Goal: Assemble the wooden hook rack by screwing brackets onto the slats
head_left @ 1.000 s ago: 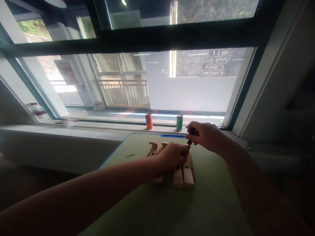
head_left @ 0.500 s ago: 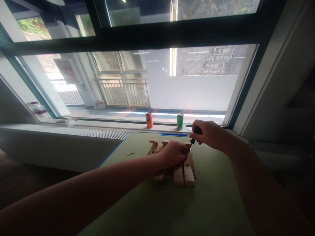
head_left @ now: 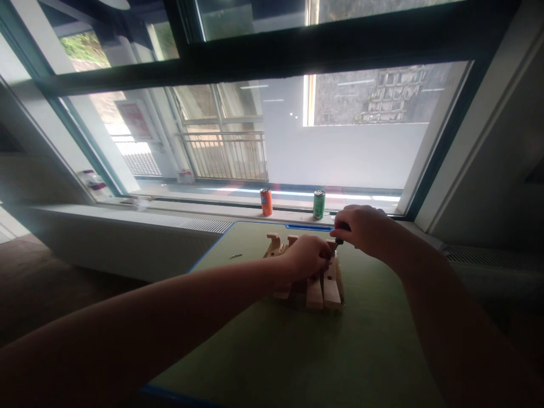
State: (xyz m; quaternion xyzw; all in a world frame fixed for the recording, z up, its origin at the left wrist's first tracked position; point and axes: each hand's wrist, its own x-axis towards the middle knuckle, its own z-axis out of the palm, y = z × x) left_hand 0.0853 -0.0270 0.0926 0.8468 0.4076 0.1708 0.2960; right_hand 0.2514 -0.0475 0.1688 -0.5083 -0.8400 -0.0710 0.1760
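My right hand (head_left: 361,226) is closed around the dark handle of a screwdriver (head_left: 339,242), which slants down and left toward a wooden piece. Below its tip, my left hand (head_left: 310,255) rests over several pale wooden pieces, fingers pinched near the screwdriver's lower end. What those fingers grip is too small and dark to make out. The rightmost wooden piece (head_left: 331,289) has a dark round hole and lies on the table beside another wooden piece (head_left: 314,294). A hook-ended wooden piece (head_left: 273,243) shows past my left hand; my hand and forearm hide the middle of the group.
A small thin metal item (head_left: 236,256) lies on the green table (head_left: 255,340), left of the wood. On the windowsill behind stand an orange can (head_left: 266,202) and a green can (head_left: 318,204). A radiator cover (head_left: 127,238) runs under the window at left.
The view has shifted, so the table and cans appear slightly right and higher. My right hand has turned a little on the screwdriver, and its handle is more hidden. My left hand stays on the wood.
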